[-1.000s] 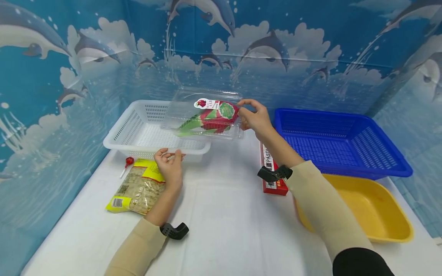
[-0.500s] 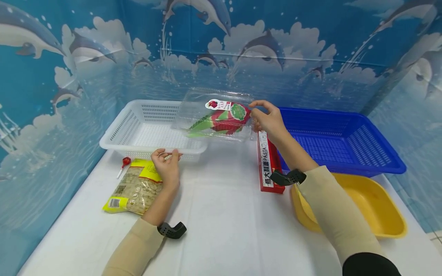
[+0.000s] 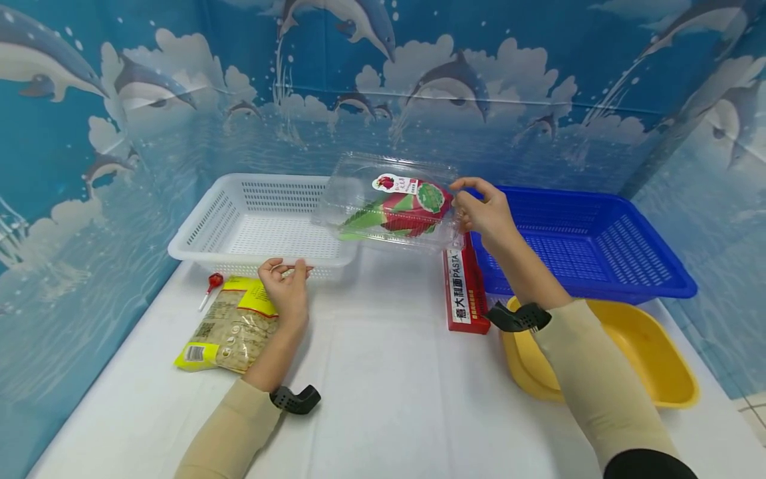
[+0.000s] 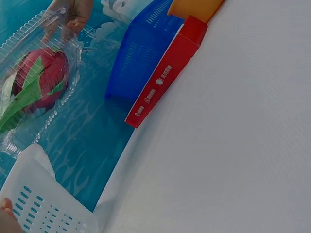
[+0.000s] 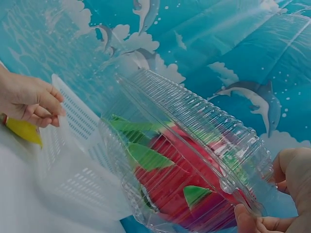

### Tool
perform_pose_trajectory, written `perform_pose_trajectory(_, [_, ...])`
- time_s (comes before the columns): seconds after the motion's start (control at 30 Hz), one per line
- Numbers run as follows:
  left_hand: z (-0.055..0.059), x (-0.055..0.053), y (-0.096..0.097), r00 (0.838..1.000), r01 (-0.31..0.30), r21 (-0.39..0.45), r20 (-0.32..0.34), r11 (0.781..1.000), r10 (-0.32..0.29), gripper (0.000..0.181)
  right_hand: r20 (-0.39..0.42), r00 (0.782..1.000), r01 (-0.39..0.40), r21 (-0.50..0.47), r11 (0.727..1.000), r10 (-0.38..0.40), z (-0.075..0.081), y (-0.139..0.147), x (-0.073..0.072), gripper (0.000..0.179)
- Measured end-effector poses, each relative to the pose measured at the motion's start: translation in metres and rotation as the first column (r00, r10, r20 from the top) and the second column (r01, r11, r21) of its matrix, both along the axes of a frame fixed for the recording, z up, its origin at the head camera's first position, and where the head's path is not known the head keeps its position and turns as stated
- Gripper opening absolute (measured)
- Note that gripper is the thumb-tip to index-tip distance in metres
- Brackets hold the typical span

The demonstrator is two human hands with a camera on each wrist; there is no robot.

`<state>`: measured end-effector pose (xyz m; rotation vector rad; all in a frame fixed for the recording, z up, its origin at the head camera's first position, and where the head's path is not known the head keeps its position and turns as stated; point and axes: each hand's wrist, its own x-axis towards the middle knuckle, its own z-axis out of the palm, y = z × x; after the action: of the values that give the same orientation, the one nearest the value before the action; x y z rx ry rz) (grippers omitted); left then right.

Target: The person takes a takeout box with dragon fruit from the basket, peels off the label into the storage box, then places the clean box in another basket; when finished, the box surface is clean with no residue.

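My right hand (image 3: 487, 209) pinches the right end of a clear plastic clamshell box (image 3: 353, 176). Inside it lies a red and green dragon fruit (image 3: 413, 211), and labels sit on the lid. The box is raised, overlapping the right end of the white basket (image 3: 197, 256) in the head view. With thumb and fingers, my left hand (image 3: 287, 286) grips the front rim of that basket. The right wrist view shows the dragon fruit (image 5: 180, 174) through the ribbed plastic, with right fingertips at the box's edge.
A red pasta box (image 3: 467, 293) stands left of a blue basket (image 3: 598, 259) and a yellow basin (image 3: 634, 346). By my left forearm lie a yellow-edged food bag (image 3: 239, 326) and a red lollipop (image 3: 213, 283). A dolphin-print curtain (image 3: 359, 80) hangs behind.
My right hand has carried the clamshell box to the right, away from the white basket and closer to the blue one. My left hand has stayed at the white basket's rim.
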<state>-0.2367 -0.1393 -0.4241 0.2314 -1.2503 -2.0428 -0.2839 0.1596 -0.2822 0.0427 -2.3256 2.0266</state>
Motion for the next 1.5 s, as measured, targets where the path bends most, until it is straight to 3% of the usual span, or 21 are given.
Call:
perform_pose_trajectory(0.77, [0.002, 0.003, 0.001, 1.000, 0.009, -0.009, 0.003, 1.000, -0.009, 0.035, 0.009, 0.999, 0.038, 0.102, 0.994, -0.039, -0.003, 0.028, 0.037, 0.022])
perform_pose_trajectory(1.0, [0.001, 0.002, 0.001, 1.000, -0.004, -0.004, -0.015, 1.000, 0.004, 0.035, 0.020, 1.000, 0.007, 0.102, 0.995, -0.009, -0.005, 0.035, 0.049, 0.025])
perform_pose_trajectory(1.23, [0.005, 0.004, 0.002, 1.000, -0.011, 0.012, 0.012, 1.000, 0.011, 0.035, 0.010, 0.998, -0.057, 0.104, 0.993, 0.057, -0.010, 0.039, 0.064, 0.025])
perform_pose_trajectory(1.5, [0.005, 0.005, 0.002, 1.000, 0.002, 0.003, 0.020, 1.000, -0.002, 0.035, 0.032, 0.997, -0.076, 0.140, 0.987, 0.072, -0.014, 0.037, 0.082, 0.025])
